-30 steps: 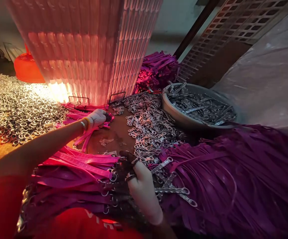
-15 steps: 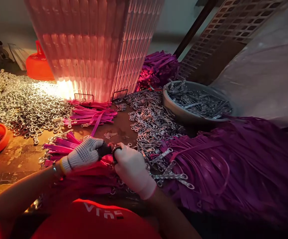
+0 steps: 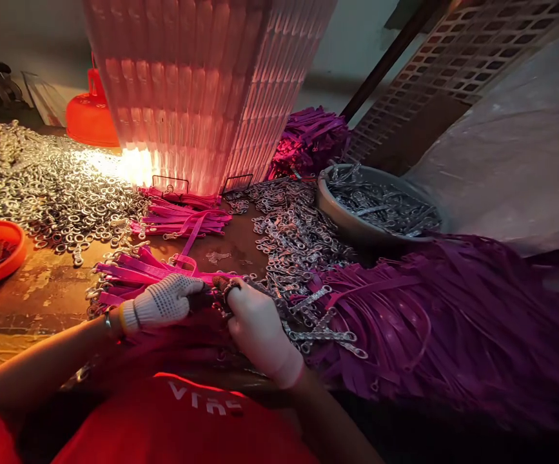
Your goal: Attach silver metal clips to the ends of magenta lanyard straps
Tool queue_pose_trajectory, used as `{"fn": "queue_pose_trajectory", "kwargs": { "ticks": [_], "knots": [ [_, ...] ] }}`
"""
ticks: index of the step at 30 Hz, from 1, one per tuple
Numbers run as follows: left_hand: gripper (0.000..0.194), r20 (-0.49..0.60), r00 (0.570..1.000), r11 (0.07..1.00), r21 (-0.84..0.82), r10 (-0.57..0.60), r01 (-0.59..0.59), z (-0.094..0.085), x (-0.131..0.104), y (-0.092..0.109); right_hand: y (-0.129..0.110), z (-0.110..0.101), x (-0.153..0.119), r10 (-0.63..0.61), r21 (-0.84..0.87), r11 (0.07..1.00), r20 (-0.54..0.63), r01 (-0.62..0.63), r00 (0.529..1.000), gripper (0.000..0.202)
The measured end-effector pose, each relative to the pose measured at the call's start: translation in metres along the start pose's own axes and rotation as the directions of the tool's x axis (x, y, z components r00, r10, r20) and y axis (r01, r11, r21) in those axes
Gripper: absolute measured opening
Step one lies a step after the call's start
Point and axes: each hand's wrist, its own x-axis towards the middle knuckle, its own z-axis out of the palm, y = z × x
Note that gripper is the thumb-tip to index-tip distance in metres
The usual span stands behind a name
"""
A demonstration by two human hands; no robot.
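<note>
My left hand (image 3: pixel 163 301), in a dotted white glove, is closed on something dark that I cannot make out. Close beside it, my right hand (image 3: pixel 258 325), in a pale glove, has its fingers pinched, with a dark ring shape at the fingertips; what they grip is too small to name. A bundle of pink straps (image 3: pixel 134 274) with metal ends lies beyond my left hand, and one strap reaches toward my fingers. Metal links (image 3: pixel 293 238) are heaped beyond my right hand. Purple straps (image 3: pixel 385 316) spread out to the right.
An orange lamp (image 3: pixel 93 119) lights a big pile of metal rings (image 3: pixel 57 187) at the left. An orange bowl (image 3: pixel 17 258) sits at the left edge. Behind stands a tall translucent ribbed panel (image 3: pixel 177 96). A grey basin (image 3: pixel 325 193) holds metal pieces.
The view has shifted slightly, so the surroundings appear a little further right on the left side. Both hands remain close together; a pink strap now shows stretching up to my fingers.
</note>
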Motion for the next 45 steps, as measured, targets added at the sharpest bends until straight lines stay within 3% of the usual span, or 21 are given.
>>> {"fn": "queue_pose_trajectory", "kwargs": {
  "ticks": [3,8,12,17,19,21,23,25,28,30,31,32,34,35,37,39,41,45],
  "knots": [
    [0.019,0.152,0.978,0.939,0.292,0.145,-0.184,0.000,-0.005,-0.004,-0.004,-0.010,0.001,0.031,0.017,0.999,0.082,-0.033,0.996,0.031],
    [0.021,0.067,0.966,0.819,0.519,0.248,-0.246,0.008,-0.018,-0.017,-0.011,-0.009,0.004,0.070,-0.066,0.996,0.194,-0.058,0.978,0.022],
    [0.019,0.074,0.967,0.774,0.586,0.242,-0.239,0.013,-0.023,-0.026,-0.015,0.003,-0.002,-0.006,-0.129,0.991,0.191,0.032,0.982,0.019],
    [0.017,0.234,0.948,0.740,0.593,0.218,-0.317,0.004,-0.014,-0.010,-0.014,0.009,-0.005,-0.092,-0.167,0.981,0.067,0.102,0.993,0.012],
    [0.017,0.288,0.930,0.685,0.632,0.227,-0.362,-0.014,-0.008,0.006,-0.011,0.007,-0.005,-0.099,-0.172,0.980,0.018,0.101,0.995,0.011],
    [0.015,0.249,0.925,0.589,0.716,0.287,-0.375,-0.046,-0.004,0.022,-0.006,0.005,-0.007,-0.068,-0.162,0.985,-0.040,0.060,0.997,0.010],
    [0.009,0.049,0.924,0.478,0.845,0.378,-0.240,-0.085,-0.001,0.036,0.001,0.005,-0.013,0.002,-0.124,0.992,-0.091,-0.014,0.996,0.012],
    [0.012,-0.095,0.937,0.399,0.916,0.337,-0.051,-0.120,-0.002,0.042,0.012,0.008,-0.022,0.063,-0.059,0.996,-0.104,-0.070,0.993,0.015],
    [0.014,-0.168,0.956,0.445,0.894,0.240,0.045,-0.141,-0.009,0.037,0.047,0.013,-0.035,0.113,0.112,0.988,-0.085,-0.103,0.990,0.019],
    [0.020,-0.270,0.931,0.559,0.824,0.246,0.091,-0.130,-0.013,0.031,0.083,0.018,-0.037,0.294,0.197,0.940,-0.055,-0.278,0.954,0.027],
    [0.022,-0.331,0.915,0.651,0.752,0.232,0.107,-0.119,-0.014,0.028,0.103,0.021,-0.036,0.431,0.193,0.887,-0.023,-0.419,0.902,0.029],
    [0.024,-0.370,0.911,0.764,0.636,0.180,0.107,-0.106,-0.014,0.026,0.121,0.024,-0.032,0.590,0.138,0.798,0.015,-0.586,0.807,0.028],
    [0.034,-0.375,0.927,0.966,0.246,0.017,0.082,-0.078,-0.008,0.026,0.151,0.034,-0.022,0.708,0.069,0.700,0.068,-0.711,0.703,0.026],
    [0.037,-0.344,0.936,0.997,0.006,-0.072,0.079,-0.065,-0.003,0.026,0.160,0.040,-0.015,0.726,0.050,0.680,0.092,-0.732,0.681,0.023],
    [0.035,-0.249,0.945,0.911,-0.401,-0.213,0.100,-0.042,0.010,0.027,0.169,0.054,-0.002,0.719,0.054,0.682,0.133,-0.729,0.682,0.016],
    [0.031,-0.146,0.940,0.759,-0.633,-0.309,0.151,-0.022,0.023,0.025,0.168,0.068,0.007,0.707,0.083,0.687,0.155,-0.722,0.690,0.014],
    [0.031,-0.048,0.937,0.635,-0.748,-0.346,0.196,-0.007,0.032,0.020,0.166,0.076,0.007,0.694,0.136,0.691,0.150,-0.710,0.704,0.017],
    [0.031,0.078,0.945,0.490,-0.840,-0.318,0.234,0.012,0.036,0.005,0.168,0.074,-0.011,0.674,0.271,0.695,0.076,-0.666,0.735,0.025]
  ]
}}
